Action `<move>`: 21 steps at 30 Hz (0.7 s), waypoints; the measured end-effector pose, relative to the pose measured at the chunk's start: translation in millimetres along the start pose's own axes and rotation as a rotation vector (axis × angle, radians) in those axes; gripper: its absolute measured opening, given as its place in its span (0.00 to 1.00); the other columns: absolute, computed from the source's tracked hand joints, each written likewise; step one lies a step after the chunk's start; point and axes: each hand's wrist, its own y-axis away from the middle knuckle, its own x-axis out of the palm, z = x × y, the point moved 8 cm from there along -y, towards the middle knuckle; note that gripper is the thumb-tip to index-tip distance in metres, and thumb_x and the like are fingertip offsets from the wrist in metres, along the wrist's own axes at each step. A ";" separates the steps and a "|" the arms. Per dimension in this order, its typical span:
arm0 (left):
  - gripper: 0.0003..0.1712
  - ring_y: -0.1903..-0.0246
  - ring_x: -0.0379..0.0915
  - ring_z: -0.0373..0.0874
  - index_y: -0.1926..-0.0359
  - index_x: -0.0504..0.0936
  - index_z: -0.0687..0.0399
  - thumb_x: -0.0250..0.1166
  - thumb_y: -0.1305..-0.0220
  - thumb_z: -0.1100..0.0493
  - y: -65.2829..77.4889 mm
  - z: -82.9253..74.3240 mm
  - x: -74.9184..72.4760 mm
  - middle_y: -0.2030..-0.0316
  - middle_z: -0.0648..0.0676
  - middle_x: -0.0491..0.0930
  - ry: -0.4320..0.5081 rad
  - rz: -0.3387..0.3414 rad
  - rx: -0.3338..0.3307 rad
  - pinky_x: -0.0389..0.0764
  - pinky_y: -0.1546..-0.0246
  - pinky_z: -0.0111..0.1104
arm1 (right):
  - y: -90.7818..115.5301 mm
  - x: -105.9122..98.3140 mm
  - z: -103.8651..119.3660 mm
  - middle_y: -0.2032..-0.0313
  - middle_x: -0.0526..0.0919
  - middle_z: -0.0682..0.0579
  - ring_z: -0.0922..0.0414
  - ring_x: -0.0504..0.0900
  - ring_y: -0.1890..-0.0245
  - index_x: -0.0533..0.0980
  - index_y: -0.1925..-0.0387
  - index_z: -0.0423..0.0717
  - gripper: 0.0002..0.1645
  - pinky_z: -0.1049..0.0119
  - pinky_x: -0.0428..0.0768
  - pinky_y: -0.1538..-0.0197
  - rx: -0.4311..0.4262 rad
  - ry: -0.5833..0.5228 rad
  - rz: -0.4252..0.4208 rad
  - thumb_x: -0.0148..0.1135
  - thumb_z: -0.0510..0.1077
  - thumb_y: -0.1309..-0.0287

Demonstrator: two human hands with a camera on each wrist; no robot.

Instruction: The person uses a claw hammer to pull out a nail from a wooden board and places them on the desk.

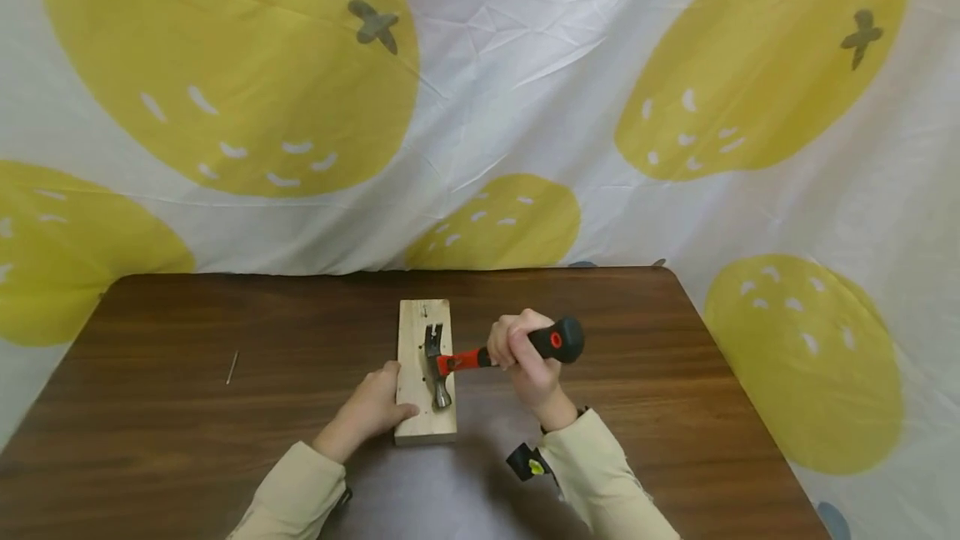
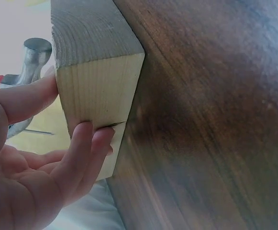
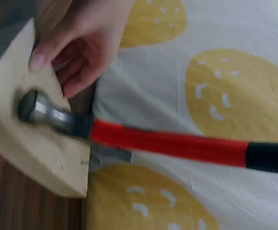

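A pale wooden board (image 1: 408, 340) lies lengthwise on the table. My left hand (image 1: 372, 402) holds its left side, thumb on the top face and fingertips (image 2: 83, 132) against the long side. My right hand (image 1: 527, 352) grips the black end of a claw hammer (image 1: 468, 359) with a red and black handle. The hammer's steel head (image 3: 43, 110) is over the board, its striking face towards the near end and its claw towards the far end. A thin nail (image 3: 84, 162) sticks out of the board near its far end. Several small dark marks dot the top face.
A thin nail-like rod (image 1: 232, 367) lies on the brown wooden table (image 1: 300, 315), left of the board. Behind the table hangs a white cloth (image 1: 510, 90) printed with yellow fruit. A black strap device (image 1: 525, 462) sits at the right wrist.
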 end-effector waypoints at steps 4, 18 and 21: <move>0.40 0.55 0.73 0.62 0.47 0.63 0.80 0.71 0.54 0.59 -1.4 0.7 0.1 0.56 0.74 0.74 0.009 0.003 0.035 0.74 0.54 0.48 | -0.4 -2.0 -0.1 0.91 0.55 0.52 0.60 0.55 0.93 0.58 0.81 0.40 0.17 0.68 0.59 0.89 -0.019 -0.045 -0.026 0.44 0.38 0.36; 0.20 0.57 0.74 0.54 0.52 0.74 0.68 0.65 0.46 0.65 -3.9 -20.4 -43.0 0.58 0.62 0.77 0.060 -0.402 0.362 0.75 0.57 0.43 | -38.0 -5.7 0.9 0.92 0.53 0.53 0.62 0.52 0.94 0.59 0.82 0.42 0.18 0.71 0.55 0.90 0.091 -0.205 -0.020 0.45 0.41 0.36; 0.16 0.62 0.76 0.52 0.57 0.76 0.66 0.66 0.48 0.66 -0.3 -30.4 -44.3 0.62 0.60 0.78 0.077 -0.453 0.431 0.77 0.62 0.41 | -41.1 -1.9 1.1 0.92 0.54 0.53 0.62 0.53 0.94 0.62 0.80 0.42 0.15 0.71 0.56 0.90 0.106 -0.223 0.005 0.46 0.41 0.37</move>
